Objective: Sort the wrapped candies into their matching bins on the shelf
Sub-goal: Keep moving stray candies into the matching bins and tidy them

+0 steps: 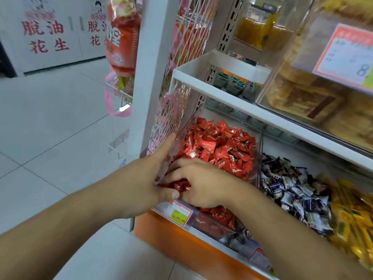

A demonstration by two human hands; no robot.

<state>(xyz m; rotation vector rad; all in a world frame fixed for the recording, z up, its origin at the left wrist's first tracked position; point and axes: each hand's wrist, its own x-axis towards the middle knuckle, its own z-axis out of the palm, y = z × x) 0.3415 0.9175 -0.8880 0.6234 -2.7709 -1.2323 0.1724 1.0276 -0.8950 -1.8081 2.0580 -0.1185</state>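
A heap of red wrapped candies (pixel 218 150) fills the clear bin (pixel 257 158) at the left end of the lower shelf. The right hand (pixel 198 182) reaches into its front corner, fingers curled round a small bunch of the red candies. The left hand (pixel 149 178) lies against the bin's outer left wall, fingers straight and pressed flat, thumb at the front edge. A price tag (pixel 179 214) under the hands reads 24.90 on yellow. The next bin holds purple-and-white candies (pixel 296 190), then yellow wrapped pieces (pixel 351 215). Above, a tag (pixel 351 55) shows a large 8. Boxes (pixel 46 35) across the floor read 脱油花生 in red.
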